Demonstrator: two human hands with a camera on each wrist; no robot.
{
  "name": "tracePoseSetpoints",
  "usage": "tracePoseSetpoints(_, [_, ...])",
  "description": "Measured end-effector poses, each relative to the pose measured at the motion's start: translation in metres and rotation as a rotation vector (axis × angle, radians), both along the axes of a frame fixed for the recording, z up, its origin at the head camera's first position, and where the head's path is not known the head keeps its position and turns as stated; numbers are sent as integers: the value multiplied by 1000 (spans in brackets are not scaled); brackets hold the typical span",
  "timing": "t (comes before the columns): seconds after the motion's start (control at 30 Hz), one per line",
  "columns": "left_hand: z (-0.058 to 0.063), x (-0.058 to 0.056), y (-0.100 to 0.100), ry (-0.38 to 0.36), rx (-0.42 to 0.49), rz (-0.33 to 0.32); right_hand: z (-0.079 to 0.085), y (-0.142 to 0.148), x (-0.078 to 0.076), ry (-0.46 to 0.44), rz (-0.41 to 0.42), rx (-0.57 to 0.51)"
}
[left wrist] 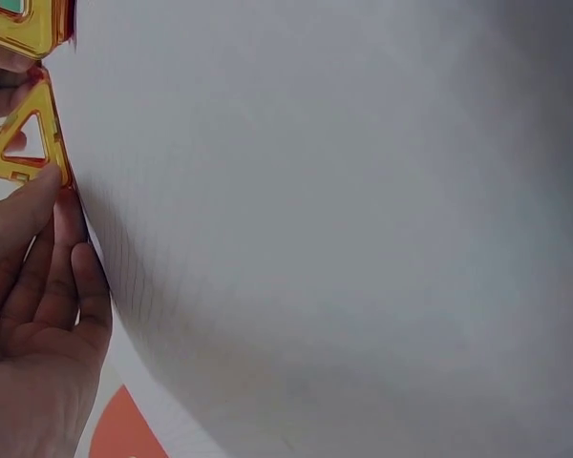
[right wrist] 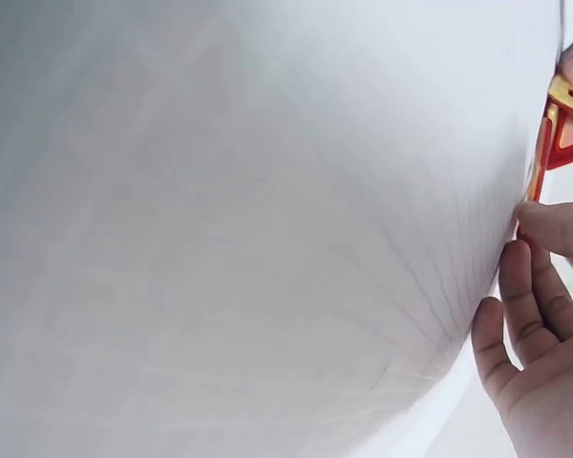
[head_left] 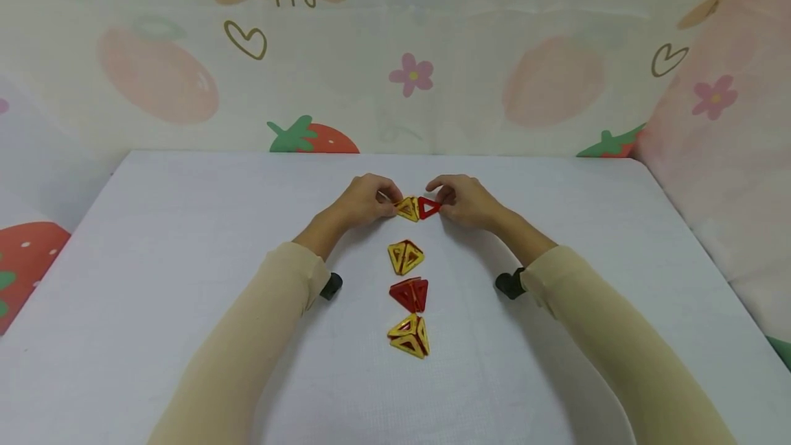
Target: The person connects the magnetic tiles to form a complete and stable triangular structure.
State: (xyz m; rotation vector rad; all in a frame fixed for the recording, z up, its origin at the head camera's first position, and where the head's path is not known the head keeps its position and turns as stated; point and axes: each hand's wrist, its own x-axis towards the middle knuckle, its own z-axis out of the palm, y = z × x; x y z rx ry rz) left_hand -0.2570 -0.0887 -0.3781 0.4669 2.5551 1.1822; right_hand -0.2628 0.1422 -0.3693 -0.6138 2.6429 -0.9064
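In the head view my left hand [head_left: 371,201] pinches a yellow triangular magnetic tile [head_left: 415,210] between thumb and fingers at its outer corner. Facing it from the right, my right hand [head_left: 466,203] pinches the outer tip of a red triangular tile [head_left: 421,208]; its index finger is raised. The yellow and red pieces meet edge to edge, close over the white table. The left wrist view shows the thumb on the lower corner of the yellow triangle [left wrist: 53,134]. In the right wrist view, thumb and fingertip grip a thin red edge [right wrist: 542,157], below a yellow corner.
Three small pyramids of triangular tiles line up toward me on the white table [head_left: 185,307]: a yellow one [head_left: 406,257], a red one [head_left: 408,288] and another yellow one [head_left: 423,338]. A printed curtain [head_left: 463,108] hangs behind the table's far edge.
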Motion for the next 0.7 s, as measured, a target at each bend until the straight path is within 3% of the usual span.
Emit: tracePoseSetpoints(0.7, [-1, 0, 0, 10, -6, 5, 4, 4, 1, -24, -13, -116])
